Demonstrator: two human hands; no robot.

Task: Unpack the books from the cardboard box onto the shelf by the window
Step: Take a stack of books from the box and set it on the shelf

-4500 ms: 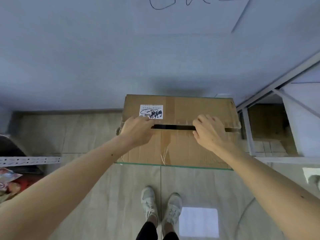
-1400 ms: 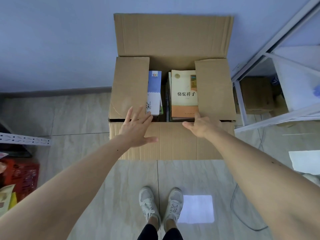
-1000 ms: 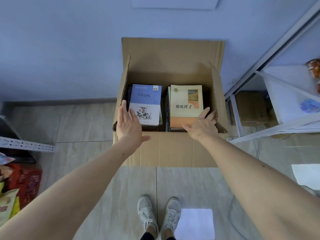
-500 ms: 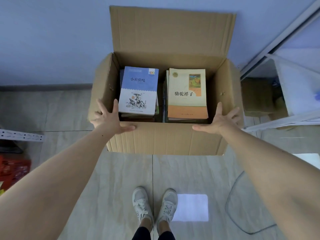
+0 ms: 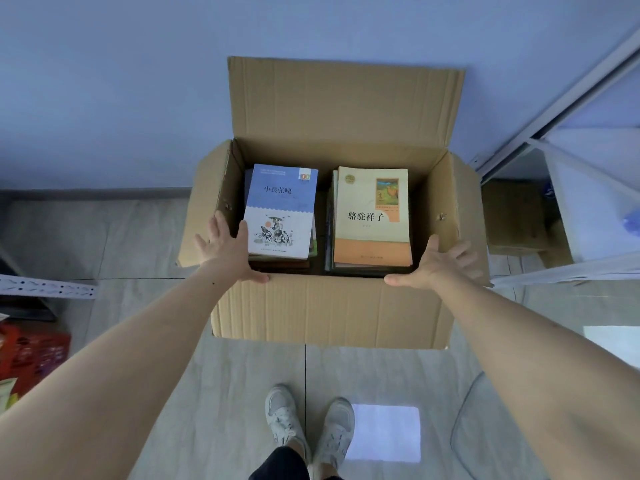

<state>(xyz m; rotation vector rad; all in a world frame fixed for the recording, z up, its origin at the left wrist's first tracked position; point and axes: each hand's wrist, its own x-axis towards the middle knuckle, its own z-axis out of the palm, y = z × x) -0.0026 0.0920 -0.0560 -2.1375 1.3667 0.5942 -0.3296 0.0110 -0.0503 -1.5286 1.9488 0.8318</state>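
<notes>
A brown cardboard box (image 5: 329,306) stands open on the floor against the wall, all flaps spread. Inside lie two stacks of books. A blue-and-white book (image 5: 282,209) tops the left stack and a cream-and-orange book (image 5: 374,216) tops the right one. My left hand (image 5: 225,251) presses flat on the left side flap, fingers spread, thumb on the front rim. On the right side flap rests my right hand (image 5: 440,266), also spread flat. Neither hand holds a book.
A white metal shelf (image 5: 588,209) stands at the right, with a smaller cardboard box (image 5: 512,216) under it. A red crate (image 5: 31,351) and a perforated metal bar (image 5: 48,287) are at the left. My shoes (image 5: 308,424) stand on the tiled floor before the box.
The box was shut; my hands opened its top flaps, then pushed both side flaps outward. The two stacks of books came into view.
</notes>
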